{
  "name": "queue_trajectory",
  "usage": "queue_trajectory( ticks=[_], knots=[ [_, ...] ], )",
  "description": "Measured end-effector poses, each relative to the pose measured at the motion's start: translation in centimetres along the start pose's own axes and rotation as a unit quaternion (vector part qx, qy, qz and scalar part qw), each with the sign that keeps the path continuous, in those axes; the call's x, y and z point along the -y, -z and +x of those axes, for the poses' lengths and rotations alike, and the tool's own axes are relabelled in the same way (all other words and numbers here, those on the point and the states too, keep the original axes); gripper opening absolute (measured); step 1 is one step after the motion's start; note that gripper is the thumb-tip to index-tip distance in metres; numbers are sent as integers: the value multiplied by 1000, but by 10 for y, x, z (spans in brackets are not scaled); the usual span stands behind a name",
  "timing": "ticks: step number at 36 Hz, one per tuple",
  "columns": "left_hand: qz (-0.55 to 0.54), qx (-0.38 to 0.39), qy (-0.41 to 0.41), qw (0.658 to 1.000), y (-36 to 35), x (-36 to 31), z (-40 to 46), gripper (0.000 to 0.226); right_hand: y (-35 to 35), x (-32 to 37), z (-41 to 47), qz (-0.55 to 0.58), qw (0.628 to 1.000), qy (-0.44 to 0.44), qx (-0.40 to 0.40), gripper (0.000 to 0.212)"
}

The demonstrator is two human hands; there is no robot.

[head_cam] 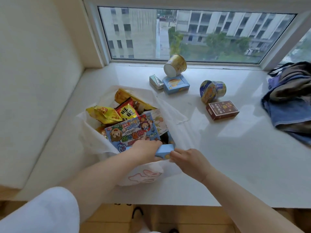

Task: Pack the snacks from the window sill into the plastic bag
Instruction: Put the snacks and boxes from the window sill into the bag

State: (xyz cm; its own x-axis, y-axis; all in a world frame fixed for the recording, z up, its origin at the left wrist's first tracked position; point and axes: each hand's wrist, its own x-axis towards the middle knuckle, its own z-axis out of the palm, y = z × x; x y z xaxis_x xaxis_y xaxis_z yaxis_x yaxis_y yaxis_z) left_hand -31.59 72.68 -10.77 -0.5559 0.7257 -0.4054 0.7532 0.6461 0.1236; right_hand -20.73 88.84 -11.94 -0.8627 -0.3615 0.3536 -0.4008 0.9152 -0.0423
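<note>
A white plastic bag [170, 113] stands open on the sill, holding several snack packets and a large cartoon-printed blue box [133, 132]. My left hand [144, 150] grips a small blue box [165, 149] at the bag's near edge. My right hand [188, 158] touches the same box's right end and the bag's rim. Still on the sill lie a gold cup [175, 65], a silver packet [156, 81], a blue box [175, 84], a blue-and-yellow cup [212, 90] and a brown box [222, 110].
The white window sill [235, 157] runs to a front edge near me. A pile of dark and blue clothes [291, 101] lies at the right. The window pane [185, 32] closes the back, and a wall [33, 81] stands on the left.
</note>
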Motion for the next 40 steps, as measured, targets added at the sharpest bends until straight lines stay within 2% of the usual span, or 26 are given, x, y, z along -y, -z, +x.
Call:
queue_trajectory(
  ticks=[2, 5, 7, 10, 12, 13, 16, 18, 21, 23, 25, 27, 30, 32, 36, 38, 40],
  knots=[
    [-98, -24, -2, 995, 6, 11, -12, 50, 2, 0, 6, 34, 999, -21, -13, 16],
    [-217, -90, -23, 972, 15, 31, -39, 81, 1, 4, 20, 74, 994, -73, -19, 29],
    [-178, -70, -52, 980, 15, 40, -60, 76, -1, 7, 29, 85, 992, -90, -16, 33],
    [-17, -37, -95, 995, 3, 53, -81, 54, 1, 14, 43, 78, 986, -144, 25, 34],
    [42, -59, -99, 992, -4, 66, -90, 39, 7, 14, 50, 99, 949, -284, 90, 38],
    [41, -70, -85, 993, -6, 72, -94, 36, 9, 12, 52, 99, 925, -350, 112, 48],
    [-22, -86, -32, 996, -11, 78, -106, 30, 10, 5, 59, 68, 864, -459, 194, 72],
    [-2, -102, -35, 994, -17, 75, -111, 28, 8, 0, 66, 79, 824, -505, 246, 67],
    [45, -143, -59, 987, -25, 69, -118, 25, 14, -2, 65, 75, 795, -514, 315, 39],
    [65, -163, -75, 982, -23, 65, -123, 19, 18, -5, 61, 35, 791, -487, 368, 28],
    [92, -198, -107, 970, -18, 63, -128, 18, 24, -7, 62, 22, 791, -485, 373, 28],
    [93, -263, -139, 950, -13, 61, -133, 22, 33, -9, 69, 48, 805, -501, 315, 27],
    [12, -357, -155, 921, 3, 61, -140, 33, 49, -12, 80, 71, 836, -513, 183, 29],
    [6, -364, -124, 923, 7, 67, -140, 38, 53, -10, 80, 52, 844, -503, 179, 27],
    [78, -304, -54, 948, 11, 69, -128, 48, 53, -3, 78, 10, 852, -468, 234, 27],
    [61, -207, 18, 976, 11, 69, -126, 45, 53, -4, 81, -20, 862, -450, 230, 26],
    [21, -134, 79, 988, 10, 72, -126, 46, 51, -4, 85, -43, 866, -439, 235, 24]
  ],
)
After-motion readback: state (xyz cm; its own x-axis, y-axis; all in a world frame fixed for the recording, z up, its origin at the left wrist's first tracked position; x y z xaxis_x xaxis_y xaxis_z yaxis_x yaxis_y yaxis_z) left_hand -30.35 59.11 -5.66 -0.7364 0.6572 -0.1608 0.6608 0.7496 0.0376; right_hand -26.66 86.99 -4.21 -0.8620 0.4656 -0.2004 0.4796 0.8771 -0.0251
